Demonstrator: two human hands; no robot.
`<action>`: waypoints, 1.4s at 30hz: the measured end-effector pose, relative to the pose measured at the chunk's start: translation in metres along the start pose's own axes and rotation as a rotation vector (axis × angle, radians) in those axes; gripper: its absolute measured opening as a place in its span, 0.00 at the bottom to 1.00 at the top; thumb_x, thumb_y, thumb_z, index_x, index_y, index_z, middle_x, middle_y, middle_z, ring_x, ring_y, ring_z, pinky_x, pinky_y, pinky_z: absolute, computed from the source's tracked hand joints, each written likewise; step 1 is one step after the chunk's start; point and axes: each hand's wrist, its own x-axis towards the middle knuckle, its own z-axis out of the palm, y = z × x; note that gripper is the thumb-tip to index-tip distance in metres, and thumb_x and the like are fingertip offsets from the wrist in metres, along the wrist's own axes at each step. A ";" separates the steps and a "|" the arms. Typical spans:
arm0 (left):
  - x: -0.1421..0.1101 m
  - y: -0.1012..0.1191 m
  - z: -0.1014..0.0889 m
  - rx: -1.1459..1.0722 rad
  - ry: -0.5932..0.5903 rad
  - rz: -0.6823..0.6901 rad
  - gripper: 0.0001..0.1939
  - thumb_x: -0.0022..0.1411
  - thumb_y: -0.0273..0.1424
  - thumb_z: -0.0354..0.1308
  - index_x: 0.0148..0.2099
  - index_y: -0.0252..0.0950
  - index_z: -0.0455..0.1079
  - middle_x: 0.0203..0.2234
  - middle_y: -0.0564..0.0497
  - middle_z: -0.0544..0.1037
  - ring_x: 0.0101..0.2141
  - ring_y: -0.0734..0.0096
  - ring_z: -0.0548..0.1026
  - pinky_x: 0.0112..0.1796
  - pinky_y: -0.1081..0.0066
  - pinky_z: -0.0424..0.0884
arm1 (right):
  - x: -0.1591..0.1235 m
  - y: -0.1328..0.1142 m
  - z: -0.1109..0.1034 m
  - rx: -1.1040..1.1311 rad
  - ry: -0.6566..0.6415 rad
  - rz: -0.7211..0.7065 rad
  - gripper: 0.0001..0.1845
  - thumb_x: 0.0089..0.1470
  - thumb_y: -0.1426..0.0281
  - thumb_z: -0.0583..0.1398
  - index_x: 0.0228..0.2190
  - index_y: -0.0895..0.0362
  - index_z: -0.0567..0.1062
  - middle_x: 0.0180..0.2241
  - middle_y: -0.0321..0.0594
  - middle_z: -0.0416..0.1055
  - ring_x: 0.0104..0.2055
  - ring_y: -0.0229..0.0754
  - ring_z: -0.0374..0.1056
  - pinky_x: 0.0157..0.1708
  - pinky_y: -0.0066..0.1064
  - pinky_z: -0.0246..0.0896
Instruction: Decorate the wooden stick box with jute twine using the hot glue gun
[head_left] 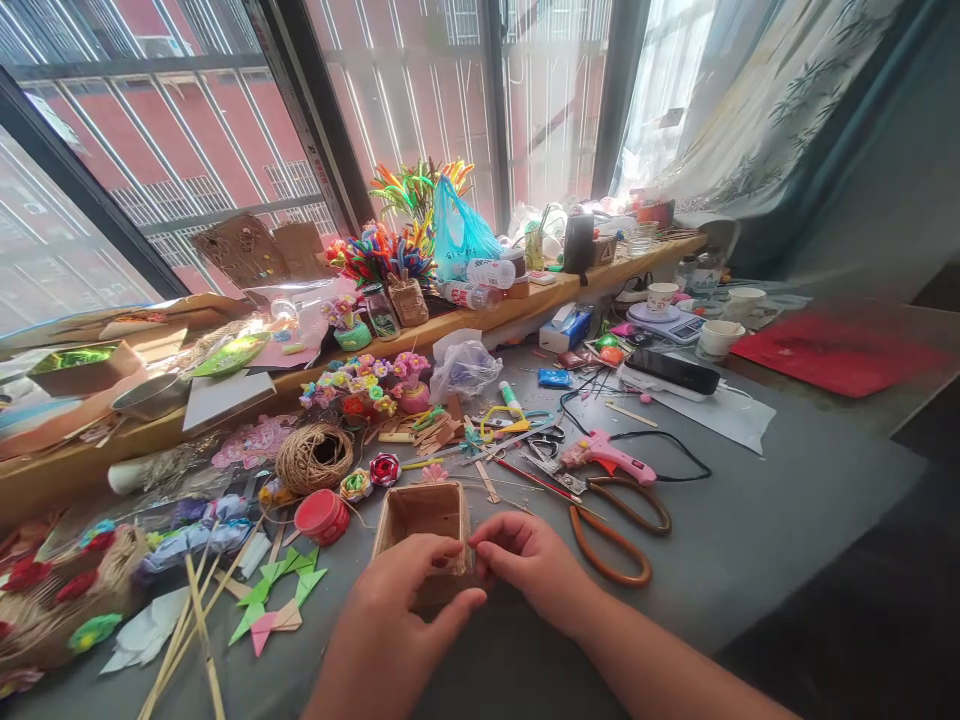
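A small open-topped brown cardboard box [424, 500] stands in front of me on the grey table. My left hand [401, 620] lies over its near side, index finger at the front rim and thumb stretched out apart from it; the other fingers are hidden. At the box's right front corner, my right hand [525, 560] is closed in a pinch. Whatever is between those fingertips is too small to make out. Beyond the box lie a ball of twine [313, 457], a red tub [322, 516] and rolled paper roses [384, 469].
Large scissors [611, 545] with brown handles and a pink glue gun [611, 455] with a black cord lie right of the box. Left are a green folded-paper star ring [274, 590] and bamboo sticks [199, 630]. A cluttered wooden ledge [517, 308] runs below the window.
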 end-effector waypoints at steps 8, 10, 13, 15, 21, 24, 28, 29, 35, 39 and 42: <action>0.001 0.006 0.008 0.124 -0.039 -0.008 0.06 0.68 0.31 0.64 0.36 0.43 0.78 0.28 0.55 0.81 0.31 0.65 0.81 0.32 0.70 0.71 | -0.006 0.000 0.004 0.023 -0.046 0.049 0.29 0.45 0.45 0.76 0.33 0.56 0.80 0.28 0.36 0.80 0.29 0.38 0.75 0.30 0.29 0.67; 0.002 0.010 0.008 0.124 -0.036 0.014 0.09 0.69 0.31 0.62 0.34 0.42 0.77 0.27 0.55 0.80 0.30 0.66 0.79 0.32 0.71 0.70 | -0.006 0.000 0.004 0.021 -0.048 0.038 0.29 0.45 0.45 0.76 0.33 0.56 0.80 0.29 0.36 0.80 0.30 0.38 0.75 0.31 0.29 0.67; 0.003 0.014 0.007 0.118 -0.034 0.011 0.10 0.69 0.31 0.61 0.34 0.42 0.78 0.27 0.54 0.81 0.30 0.66 0.79 0.31 0.70 0.69 | -0.008 0.000 0.003 0.016 -0.046 0.017 0.27 0.46 0.47 0.76 0.33 0.56 0.81 0.30 0.36 0.80 0.31 0.38 0.74 0.33 0.30 0.68; 0.003 0.014 0.007 0.115 -0.032 -0.023 0.08 0.68 0.31 0.62 0.34 0.42 0.78 0.28 0.53 0.82 0.31 0.65 0.80 0.31 0.70 0.69 | -0.010 0.000 0.002 0.007 -0.046 0.009 0.25 0.48 0.48 0.76 0.34 0.56 0.81 0.31 0.36 0.79 0.32 0.38 0.73 0.32 0.29 0.67; 0.004 0.009 0.008 0.129 -0.095 -0.124 0.01 0.63 0.31 0.68 0.38 0.43 0.80 0.32 0.52 0.85 0.35 0.58 0.83 0.36 0.66 0.73 | -0.012 -0.002 0.003 -0.023 -0.045 0.008 0.23 0.49 0.49 0.76 0.33 0.55 0.81 0.31 0.36 0.78 0.33 0.40 0.70 0.34 0.30 0.65; 0.005 0.013 0.009 0.225 -0.138 -0.152 0.13 0.51 0.29 0.77 0.38 0.43 0.79 0.33 0.52 0.85 0.35 0.53 0.81 0.36 0.62 0.73 | -0.012 -0.003 0.003 -0.031 -0.043 0.012 0.24 0.48 0.48 0.76 0.32 0.54 0.81 0.31 0.36 0.77 0.33 0.41 0.70 0.35 0.32 0.66; 0.005 0.018 -0.002 0.136 -0.101 -0.058 0.21 0.50 0.33 0.79 0.46 0.43 0.80 0.42 0.48 0.85 0.42 0.50 0.82 0.42 0.59 0.77 | -0.012 -0.005 0.002 -0.021 -0.053 0.015 0.25 0.49 0.47 0.75 0.33 0.54 0.81 0.29 0.35 0.76 0.31 0.40 0.69 0.34 0.32 0.65; 0.005 0.017 -0.006 0.067 -0.062 -0.018 0.16 0.58 0.34 0.74 0.49 0.44 0.80 0.46 0.47 0.84 0.45 0.52 0.82 0.44 0.61 0.78 | -0.012 -0.005 0.002 -0.017 -0.056 0.016 0.25 0.50 0.47 0.74 0.34 0.54 0.81 0.30 0.36 0.77 0.32 0.40 0.70 0.35 0.32 0.66; 0.004 0.003 -0.020 -0.104 0.034 0.149 0.09 0.71 0.30 0.63 0.43 0.47 0.85 0.35 0.50 0.86 0.37 0.65 0.84 0.39 0.71 0.79 | -0.011 -0.005 0.003 -0.016 -0.073 0.019 0.24 0.50 0.48 0.75 0.34 0.55 0.82 0.29 0.36 0.78 0.32 0.41 0.72 0.37 0.33 0.67; 0.001 0.001 -0.009 -0.029 0.064 0.102 0.04 0.65 0.35 0.70 0.42 0.44 0.84 0.35 0.50 0.86 0.36 0.62 0.84 0.38 0.69 0.79 | -0.012 -0.004 0.003 -0.012 -0.085 0.034 0.24 0.49 0.48 0.75 0.35 0.55 0.83 0.31 0.37 0.79 0.34 0.42 0.74 0.38 0.33 0.70; -0.002 0.002 -0.003 0.068 0.032 0.092 0.04 0.65 0.33 0.70 0.43 0.43 0.82 0.33 0.52 0.86 0.34 0.62 0.83 0.37 0.68 0.77 | -0.012 -0.003 0.001 -0.013 -0.092 0.045 0.24 0.49 0.47 0.75 0.35 0.55 0.83 0.33 0.38 0.81 0.35 0.42 0.76 0.40 0.35 0.72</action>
